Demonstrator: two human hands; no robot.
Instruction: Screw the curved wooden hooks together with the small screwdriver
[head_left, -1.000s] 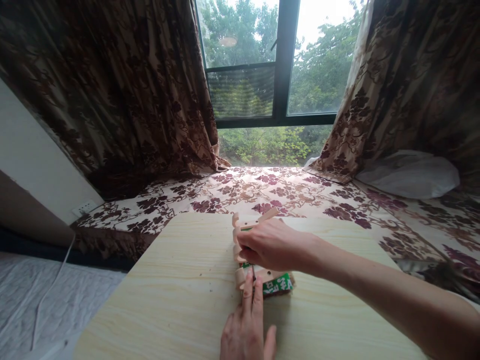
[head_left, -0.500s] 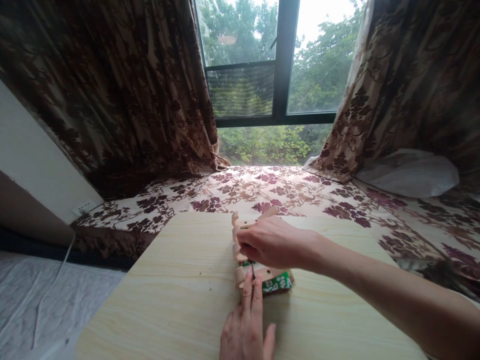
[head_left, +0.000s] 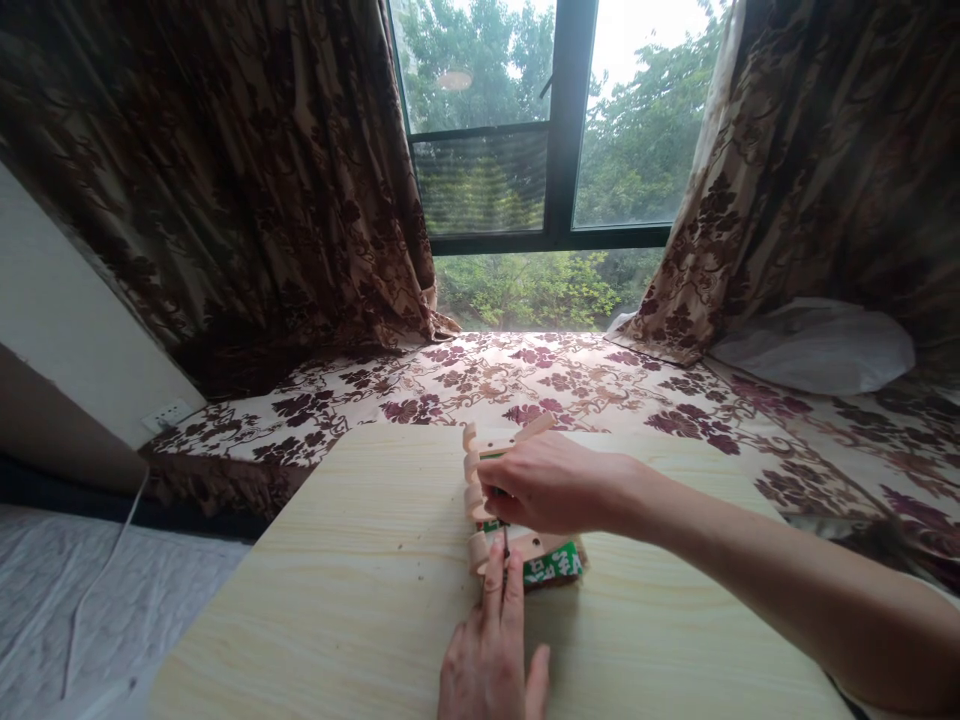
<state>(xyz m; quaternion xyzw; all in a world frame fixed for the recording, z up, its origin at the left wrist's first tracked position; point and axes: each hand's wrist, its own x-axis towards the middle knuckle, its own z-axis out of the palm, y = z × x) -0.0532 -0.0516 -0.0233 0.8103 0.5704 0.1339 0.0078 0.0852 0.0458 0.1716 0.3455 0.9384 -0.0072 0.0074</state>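
My right hand [head_left: 536, 485] is closed in a fist above a pale wooden piece with scalloped, curled edges [head_left: 478, 550]. A thin dark shaft [head_left: 505, 538], like that of a screwdriver, runs from under this fist towards me; its handle is hidden. My left hand [head_left: 487, 640] lies nearer to me, index and middle fingers stretched out on the wood on either side of the shaft's end, thumb apart. Beneath the wooden parts sits a green packet with white characters [head_left: 555, 565]. A pale wooden strip [head_left: 534, 427] sticks out beyond my right hand.
All this rests on a light wood-grain table [head_left: 337, 600] with rounded corners. Behind it stretches a ledge with a flowered cover [head_left: 487, 380], below a window [head_left: 562, 180] between patterned curtains [head_left: 300, 180]. A whitish bag-like thing [head_left: 817, 345] lies at the right, and a white cable [head_left: 97, 590] hangs at the left.
My right fist has turned or shifted very slightly. My left hand and the wooden parts stay almost where they were.
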